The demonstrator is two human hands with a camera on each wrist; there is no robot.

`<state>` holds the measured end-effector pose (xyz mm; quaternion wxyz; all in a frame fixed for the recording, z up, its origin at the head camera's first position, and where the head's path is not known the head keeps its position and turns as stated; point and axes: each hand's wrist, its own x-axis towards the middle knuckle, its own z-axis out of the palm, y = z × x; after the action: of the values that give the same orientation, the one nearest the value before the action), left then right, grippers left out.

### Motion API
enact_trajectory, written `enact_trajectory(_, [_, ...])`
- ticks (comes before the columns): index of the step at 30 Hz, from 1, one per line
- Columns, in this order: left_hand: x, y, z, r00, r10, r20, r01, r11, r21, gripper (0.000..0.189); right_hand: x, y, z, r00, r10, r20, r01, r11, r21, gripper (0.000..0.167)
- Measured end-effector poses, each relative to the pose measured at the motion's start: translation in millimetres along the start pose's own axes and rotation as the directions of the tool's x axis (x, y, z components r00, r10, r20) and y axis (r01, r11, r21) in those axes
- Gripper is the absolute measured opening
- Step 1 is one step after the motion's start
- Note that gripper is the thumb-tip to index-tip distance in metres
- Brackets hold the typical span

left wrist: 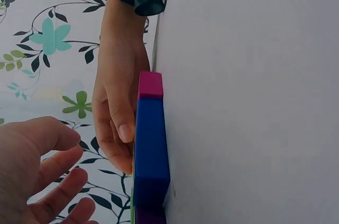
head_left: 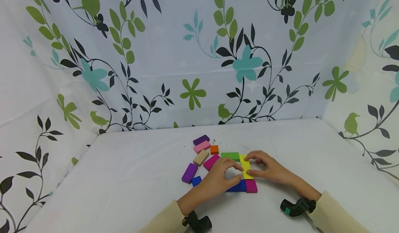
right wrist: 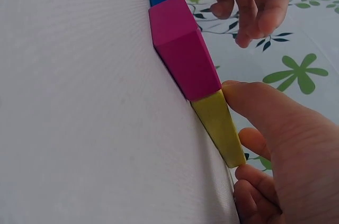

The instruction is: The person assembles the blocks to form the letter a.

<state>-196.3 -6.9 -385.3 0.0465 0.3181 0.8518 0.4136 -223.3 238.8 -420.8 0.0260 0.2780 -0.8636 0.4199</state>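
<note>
Beige sleeves (head_left: 336, 214) lay nearest. The left hand (head_left: 218, 177), fingers loose and holding nothing, hovered above the blue block (head_left: 238, 187); the right hand (head_left: 271, 167) rested relaxed fingertips on the yellow block (head_left: 246, 165), which met the green block (head_left: 230, 156).

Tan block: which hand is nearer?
Left: in the head view, the left hand is below-right of the tan block; the right hand is farther right, at the yellow block.

Head view: I get bright, even light | faint shadows on the desk (head_left: 124, 177) | wrist views: dimmer, greyer, soft shadow beside the yellow block (right wrist: 220, 126)
</note>
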Motion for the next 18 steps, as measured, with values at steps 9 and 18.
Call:
enact_trajectory(9, [0.7,-14.5,-19.0,0.993,0.001,-0.121,0.012,0.994,0.111,0.024,3.0,1.7,-1.2,0.999,0.038,0.01,-0.037,0.999,-0.022,0.038])
enact_trajectory(18, [-5.4,-34.1,-31.2,0.977,0.007,-0.215,0.073,0.93,0.361,0.03,1.9,2.9,1.0,0.996,0.083,0.018,-0.083,0.996,-0.011,0.038])
